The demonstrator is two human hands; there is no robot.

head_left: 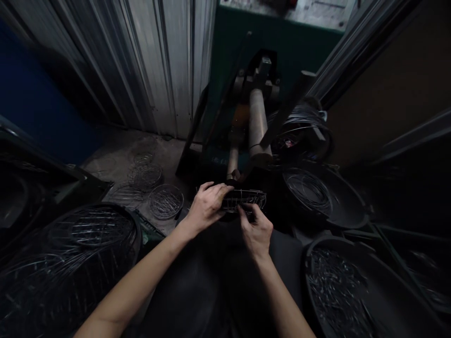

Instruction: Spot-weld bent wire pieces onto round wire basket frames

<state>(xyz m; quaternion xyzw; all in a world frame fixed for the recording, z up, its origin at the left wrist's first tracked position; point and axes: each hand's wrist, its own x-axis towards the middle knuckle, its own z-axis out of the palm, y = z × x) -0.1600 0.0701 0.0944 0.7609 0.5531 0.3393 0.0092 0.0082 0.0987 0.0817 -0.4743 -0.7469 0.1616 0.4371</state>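
A small round wire basket [246, 199] is held between both hands just in front of a machine with a pale roller [258, 123]. My left hand [207, 205] is closed over the basket's left rim, fingers curled on top. My right hand [256, 230] pinches the basket's near lower edge from below. The basket lies tilted on its side, and its far part is lost in the dark.
Finished wire baskets [165, 201] lie stacked on the concrete floor at the left. A black tub of wire frames [88, 234] is at lower left. A tub of wire rings [310, 190] stands at right, another of short wire pieces [334, 281] at lower right. Corrugated metal wall [158, 61] behind.
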